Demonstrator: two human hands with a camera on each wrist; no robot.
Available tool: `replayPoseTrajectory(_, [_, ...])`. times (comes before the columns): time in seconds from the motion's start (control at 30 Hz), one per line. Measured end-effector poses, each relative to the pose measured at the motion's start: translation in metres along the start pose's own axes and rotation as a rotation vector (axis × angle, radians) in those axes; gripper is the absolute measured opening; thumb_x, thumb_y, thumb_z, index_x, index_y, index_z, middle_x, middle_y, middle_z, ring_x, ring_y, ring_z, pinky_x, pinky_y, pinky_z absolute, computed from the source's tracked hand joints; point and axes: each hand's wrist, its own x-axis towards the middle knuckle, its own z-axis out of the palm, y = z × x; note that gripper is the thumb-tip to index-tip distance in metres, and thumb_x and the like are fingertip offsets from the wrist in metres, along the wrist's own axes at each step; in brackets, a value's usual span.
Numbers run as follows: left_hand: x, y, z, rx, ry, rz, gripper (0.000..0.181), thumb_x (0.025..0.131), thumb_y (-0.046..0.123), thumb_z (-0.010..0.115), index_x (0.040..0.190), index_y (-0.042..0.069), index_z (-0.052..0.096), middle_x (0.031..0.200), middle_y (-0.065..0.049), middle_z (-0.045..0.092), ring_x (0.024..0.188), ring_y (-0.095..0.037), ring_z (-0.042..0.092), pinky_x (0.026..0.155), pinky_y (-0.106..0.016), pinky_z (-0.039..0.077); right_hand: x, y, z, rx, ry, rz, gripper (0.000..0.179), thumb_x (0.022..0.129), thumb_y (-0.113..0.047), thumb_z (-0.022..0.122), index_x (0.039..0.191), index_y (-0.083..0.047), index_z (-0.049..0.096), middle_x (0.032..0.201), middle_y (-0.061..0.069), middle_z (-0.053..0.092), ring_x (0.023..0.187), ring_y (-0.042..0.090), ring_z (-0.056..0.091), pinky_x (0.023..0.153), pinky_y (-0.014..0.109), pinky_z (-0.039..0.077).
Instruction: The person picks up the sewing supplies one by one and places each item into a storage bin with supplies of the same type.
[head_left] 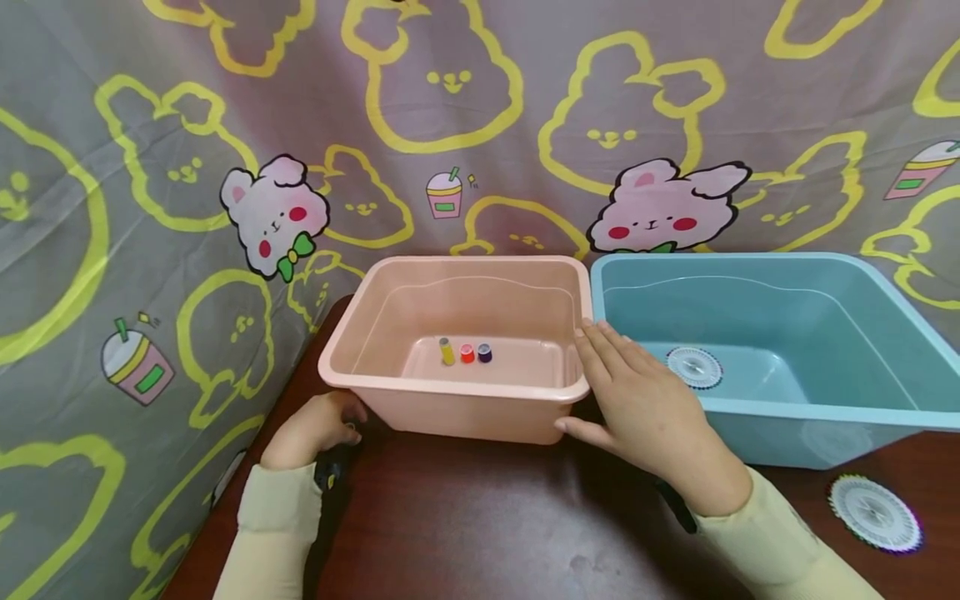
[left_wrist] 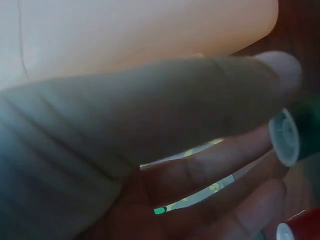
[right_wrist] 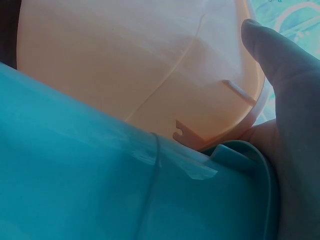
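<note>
The pink basin (head_left: 457, 417) stands on the table between my hands. On its floor are a yellow spool (head_left: 447, 352), a red one (head_left: 467, 354) and a dark blue one (head_left: 484, 353). My left hand (head_left: 318, 425) is low beside the basin's front left corner. In the left wrist view its thumb and fingers are spread, near a green spool (left_wrist: 302, 132) and a red spool (left_wrist: 300, 227); I see no clear grip on either. With straight fingers, my right hand (head_left: 645, 408) rests on the basin's right rim, its thumb by the front wall.
A blue basin (head_left: 817, 412) stands against the pink one's right side, with a round white pin disc (head_left: 695, 367) inside. Another such disc (head_left: 875, 512) lies on the table (head_left: 480, 517) at right. A patterned curtain (head_left: 525, 125) hangs behind and at left.
</note>
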Motion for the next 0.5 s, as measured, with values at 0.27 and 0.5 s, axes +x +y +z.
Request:
replayPoseTrajectory(0.27, [0.0012, -0.0044, 0.0074, 0.022, -0.001, 0.002, 0.026, 0.069, -0.005, 0.079, 0.091, 0.003, 0.071, 0.093, -0.009, 0.072, 0.079, -0.022, 0.061, 0.071, -0.042, 0.049, -0.0004, -0.0003, 0.0005, -0.011, 0.01, -0.014, 0.102, 0.082, -0.064, 0.074, 0.147, 0.009, 0.044, 0.155, 0.025, 0.04, 0.143, 0.04, 0.039, 0.113, 0.052, 0.038])
replayPoseTrajectory(0.5, [0.0029, -0.005, 0.0102, 0.013, 0.015, 0.031, 0.026, 0.067, -0.008, 0.079, 0.089, 0.001, 0.07, 0.09, -0.011, 0.07, 0.079, -0.023, 0.06, 0.072, -0.041, 0.051, -0.0013, 0.0001, -0.0002, -0.01, 0.013, -0.014, 0.101, 0.082, -0.063, 0.074, 0.147, 0.009, 0.044, 0.155, 0.025, 0.041, 0.143, 0.04, 0.04, 0.114, 0.051, 0.038])
